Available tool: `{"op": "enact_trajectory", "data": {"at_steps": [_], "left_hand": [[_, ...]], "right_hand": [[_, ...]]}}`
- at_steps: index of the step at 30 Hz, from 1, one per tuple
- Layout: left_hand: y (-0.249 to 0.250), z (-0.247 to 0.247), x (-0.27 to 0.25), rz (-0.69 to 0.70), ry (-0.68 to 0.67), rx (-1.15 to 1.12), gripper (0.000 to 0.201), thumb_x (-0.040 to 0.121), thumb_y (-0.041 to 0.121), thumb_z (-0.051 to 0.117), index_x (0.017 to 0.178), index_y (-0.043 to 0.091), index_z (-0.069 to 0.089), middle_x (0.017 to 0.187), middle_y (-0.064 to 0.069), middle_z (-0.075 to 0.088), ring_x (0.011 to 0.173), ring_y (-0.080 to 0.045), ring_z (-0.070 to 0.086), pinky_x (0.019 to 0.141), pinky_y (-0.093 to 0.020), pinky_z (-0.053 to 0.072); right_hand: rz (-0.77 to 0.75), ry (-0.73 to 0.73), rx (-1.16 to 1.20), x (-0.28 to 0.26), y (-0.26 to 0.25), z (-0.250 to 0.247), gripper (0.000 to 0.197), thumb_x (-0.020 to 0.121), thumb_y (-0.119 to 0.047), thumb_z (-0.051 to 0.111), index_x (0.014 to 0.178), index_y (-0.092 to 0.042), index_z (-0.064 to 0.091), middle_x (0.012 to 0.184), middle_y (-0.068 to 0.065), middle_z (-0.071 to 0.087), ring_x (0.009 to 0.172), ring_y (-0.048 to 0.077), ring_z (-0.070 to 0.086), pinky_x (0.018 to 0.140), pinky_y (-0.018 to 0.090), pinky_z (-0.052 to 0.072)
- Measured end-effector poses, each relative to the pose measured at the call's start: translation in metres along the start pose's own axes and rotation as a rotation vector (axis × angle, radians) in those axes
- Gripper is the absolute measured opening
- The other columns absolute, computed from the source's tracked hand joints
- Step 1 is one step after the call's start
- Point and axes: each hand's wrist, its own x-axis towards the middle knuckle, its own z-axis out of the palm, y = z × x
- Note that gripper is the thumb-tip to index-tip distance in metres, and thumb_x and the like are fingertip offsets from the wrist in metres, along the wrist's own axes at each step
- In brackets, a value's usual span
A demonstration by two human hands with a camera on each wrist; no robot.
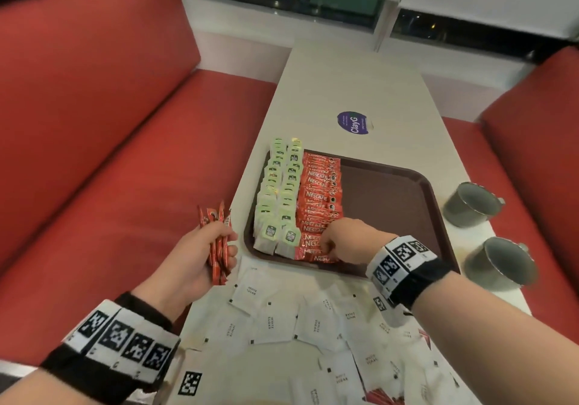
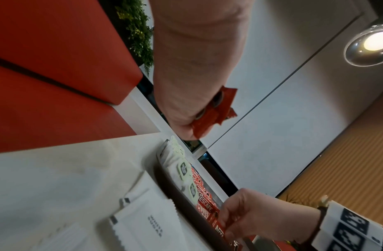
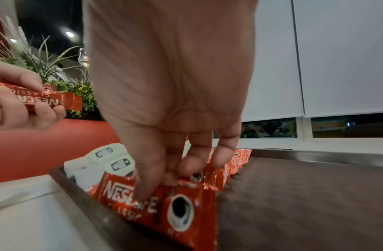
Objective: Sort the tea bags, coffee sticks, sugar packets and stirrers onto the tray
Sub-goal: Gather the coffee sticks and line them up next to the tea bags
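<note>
now l hand (image 1: 200, 254) grips coffee sticks (image 1: 217, 241); r hand (image 1: 347, 241) seemingly pinches tray stick (image 3: 156, 202).

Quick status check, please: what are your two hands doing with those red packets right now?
Left hand grips spare coffee sticks. Right hand fingers setting one into the tray row. Sugar packets still loose. Nothing blocking.

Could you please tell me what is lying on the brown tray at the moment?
On the tray: two rows of green tea bags and beside them a row of red coffee sticks; its right part is bare. The right hand covers part of the nearest sticks.
</note>
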Motion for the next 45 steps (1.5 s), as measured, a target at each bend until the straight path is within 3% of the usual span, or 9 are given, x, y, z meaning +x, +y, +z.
{"op": "enact_trajectory", "data": {"at_steps": [4, 15, 21, 26, 33, 35, 38, 42, 45], "left_hand": [[-0.001, -0.005, 0.002, 0.004, 0.028, -0.001, 0.017, 0.089, 0.009, 0.055, 0.104, 0.006, 0.046, 0.071, -0.006, 0.052, 0.05, -0.012, 0.049, 0.041, -0.022, 0.045], [-0.005, 0.014, 0.0, -0.041, -0.056, 0.037, 0.017, 0.091, 0.01, 0.053, 0.106, 0.003, 0.049, 0.063, -0.006, 0.054, 0.049, -0.014, 0.051, 0.043, -0.022, 0.046], [-0.006, 0.026, -0.001, -0.039, -0.091, 0.073, 0.015, 0.092, 0.009, 0.053, 0.104, 0.001, 0.049, 0.065, -0.007, 0.054, 0.048, -0.014, 0.051, 0.043, -0.021, 0.046], [-0.005, 0.034, -0.002, -0.066, -0.121, 0.074, 0.01, 0.093, 0.01, 0.053, 0.095, 0.0, 0.057, 0.069, -0.009, 0.056, 0.056, -0.016, 0.053, 0.048, -0.024, 0.048], [0.002, 0.042, -0.002, -0.15, -0.255, 0.044, 0.021, 0.095, 0.008, 0.047, 0.108, 0.002, 0.062, 0.085, -0.013, 0.071, 0.063, -0.019, 0.068, 0.058, -0.029, 0.058], [0.003, 0.045, -0.003, -0.156, -0.302, 0.064, 0.021, 0.095, 0.008, 0.048, 0.109, 0.003, 0.063, 0.085, -0.012, 0.072, 0.063, -0.018, 0.067, 0.059, -0.029, 0.058], [0.001, 0.05, -0.004, -0.071, -0.327, 0.145, 0.02, 0.093, 0.005, 0.053, 0.112, 0.004, 0.06, 0.085, -0.01, 0.072, 0.066, -0.018, 0.065, 0.06, -0.03, 0.056], [-0.005, 0.058, -0.003, 0.044, -0.335, 0.411, 0.021, 0.089, 0.002, 0.06, 0.109, 0.01, 0.061, 0.093, -0.01, 0.07, 0.077, -0.021, 0.067, 0.065, -0.035, 0.053], [-0.006, 0.063, -0.003, 0.128, -0.336, 0.57, 0.021, 0.085, -0.001, 0.064, 0.105, 0.007, 0.064, 0.085, -0.01, 0.067, 0.077, -0.02, 0.065, 0.066, -0.027, 0.055]], "right_hand": [[-0.004, 0.026, -0.069, 0.003, -0.005, -0.005, 0.027, 0.091, -0.009, 0.052, 0.109, -0.024, 0.065, 0.114, 0.002, 0.059, 0.107, 0.028, 0.054, 0.091, 0.033, 0.041], [0.029, 0.149, -0.045, 0.006, -0.001, 0.008, 0.013, 0.093, -0.017, 0.048, 0.099, -0.023, 0.057, 0.103, -0.003, 0.061, 0.101, 0.024, 0.057, 0.103, 0.042, 0.034], [0.009, 0.21, 0.023, 0.014, 0.0, 0.018, 0.02, 0.093, -0.025, 0.055, 0.113, -0.023, 0.059, 0.114, -0.002, 0.063, 0.108, 0.024, 0.057, 0.1, 0.041, 0.036], [-0.015, 0.274, 0.048, 0.015, -0.002, 0.021, 0.019, 0.093, -0.026, 0.056, 0.111, -0.021, 0.057, 0.111, 0.0, 0.062, 0.104, 0.024, 0.057, 0.094, 0.04, 0.04], [-0.008, 0.402, 0.125, 0.011, -0.007, 0.027, 0.016, 0.093, -0.03, 0.054, 0.104, -0.019, 0.057, 0.109, 0.0, 0.058, 0.1, 0.023, 0.055, 0.09, 0.039, 0.041], [-0.023, 0.47, 0.249, 0.005, -0.01, 0.022, 0.012, 0.094, -0.03, 0.053, 0.095, -0.019, 0.057, 0.1, -0.001, 0.058, 0.091, 0.02, 0.055, 0.086, 0.037, 0.045], [-0.094, 0.554, 0.645, -0.014, -0.019, 0.01, 0.02, 0.095, -0.033, 0.054, 0.084, -0.018, 0.06, 0.082, -0.005, 0.06, 0.075, 0.01, 0.054, 0.067, 0.024, 0.043], [-0.164, 0.445, 0.983, -0.034, -0.034, 0.003, 0.036, 0.092, -0.041, 0.057, 0.074, -0.011, 0.063, 0.064, -0.005, 0.064, 0.059, 0.008, 0.055, 0.062, 0.024, 0.044], [-0.154, 0.405, 1.125, -0.032, -0.035, 0.009, 0.028, 0.085, -0.029, 0.07, 0.079, -0.002, 0.066, 0.071, 0.008, 0.07, 0.063, 0.012, 0.058, 0.065, 0.031, 0.049]]}}
